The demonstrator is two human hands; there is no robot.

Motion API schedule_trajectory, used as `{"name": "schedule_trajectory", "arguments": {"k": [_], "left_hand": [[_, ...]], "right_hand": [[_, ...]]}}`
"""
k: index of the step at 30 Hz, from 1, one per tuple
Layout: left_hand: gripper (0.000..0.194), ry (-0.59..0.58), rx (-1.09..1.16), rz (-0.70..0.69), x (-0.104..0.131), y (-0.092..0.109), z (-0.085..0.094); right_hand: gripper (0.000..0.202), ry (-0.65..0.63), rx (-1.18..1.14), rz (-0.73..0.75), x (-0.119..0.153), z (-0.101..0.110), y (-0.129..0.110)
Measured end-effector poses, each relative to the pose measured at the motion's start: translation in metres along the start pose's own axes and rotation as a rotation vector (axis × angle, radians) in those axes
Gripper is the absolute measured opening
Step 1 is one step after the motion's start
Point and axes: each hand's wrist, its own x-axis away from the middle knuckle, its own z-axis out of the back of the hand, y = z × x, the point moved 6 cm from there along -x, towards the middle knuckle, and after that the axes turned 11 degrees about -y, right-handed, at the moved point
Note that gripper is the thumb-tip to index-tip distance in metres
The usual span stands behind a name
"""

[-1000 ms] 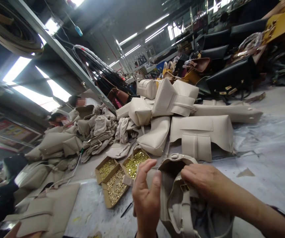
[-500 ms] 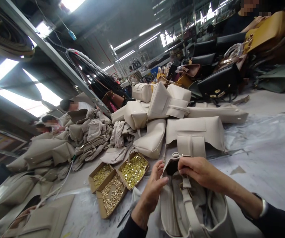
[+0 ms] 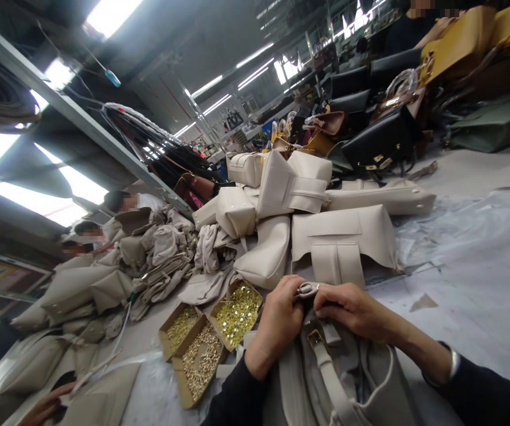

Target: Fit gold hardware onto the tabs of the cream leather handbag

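Observation:
A beige handbag (image 3: pixel 294 378) stands open at the bottom centre, with a gold buckle (image 3: pixel 314 338) on its strap. My left hand (image 3: pixel 281 316) is closed on the bag's upper edge, left of a small rolled loop (image 3: pixel 308 289). On the other side of that loop, my right hand (image 3: pixel 350 310) pinches the same edge. Both hands' fingertips are partly hidden by the leather. Left of the bag are cardboard trays of small metal pieces: gold ones (image 3: pixel 239 310) nearest my left hand and copper-toned ones (image 3: pixel 200 358) lower down.
Beige bags (image 3: pixel 344 228) are piled beyond my hands, and more bags (image 3: pixel 81 290) lie at the left. Black (image 3: pixel 381 142) and mustard bags (image 3: pixel 459 44) fill the back right. Another person's hand (image 3: pixel 48 405) shows at the lower left. Other people are in the background.
My left hand has gone from spread fingers beside the bag to closed on its upper edge. My right hand stays at the edge. Another person's hand has appeared at the lower left.

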Motion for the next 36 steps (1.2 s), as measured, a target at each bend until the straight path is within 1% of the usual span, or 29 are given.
{"name": "schedule_trajectory", "arguments": {"k": [3,5,8,11,13,16,18,20,22,25,29,33,36], "left_hand": [[0.05,-0.076,0.011,0.006,0.002,-0.002,0.0],[0.045,-0.073,-0.057,0.047,0.001,-0.004,0.0],[0.027,-0.06,-0.269,0.123,-0.002,-0.007,-0.005],[0.011,-0.074,-0.474,0.204,-0.005,-0.01,-0.011],[0.008,-0.073,-0.535,0.255,-0.005,-0.013,-0.011],[0.011,-0.053,-0.55,0.303,-0.003,-0.017,-0.008],[0.009,-0.047,-0.529,0.261,-0.002,-0.018,-0.006],[0.006,-0.039,-0.496,0.172,0.001,-0.016,-0.006],[0.01,-0.014,-0.465,0.081,0.003,-0.014,-0.006],[0.015,0.022,-0.441,-0.006,0.007,-0.01,-0.006],[0.023,0.004,-0.439,-0.067,0.01,-0.008,-0.006],[0.042,-0.016,-0.4,-0.132,0.011,-0.004,-0.001],[0.045,-0.075,-0.37,-0.154,0.008,0.002,0.002]], "right_hand": [[0.012,-0.029,0.068,-0.033,0.003,-0.002,0.004],[0.011,-0.038,0.093,-0.043,0.005,-0.003,0.005],[0.012,-0.03,0.105,-0.042,0.005,-0.002,0.005],[0.011,-0.021,0.103,-0.037,0.005,-0.001,0.003],[0.012,-0.019,0.098,-0.036,0.005,-0.001,0.001],[0.012,-0.022,0.098,-0.037,0.005,0.0,-0.001],[0.012,-0.023,0.104,-0.036,0.005,-0.001,-0.002],[0.012,-0.026,0.11,-0.039,0.006,-0.001,-0.002],[0.012,-0.031,0.117,-0.041,0.006,-0.001,-0.001],[0.012,-0.027,0.126,-0.04,0.006,-0.001,0.0],[0.011,-0.011,0.114,-0.02,0.007,-0.001,-0.001],[0.01,-0.015,0.109,0.005,0.007,0.0,-0.004],[0.012,-0.026,0.109,0.019,0.006,0.0,-0.006]]}}
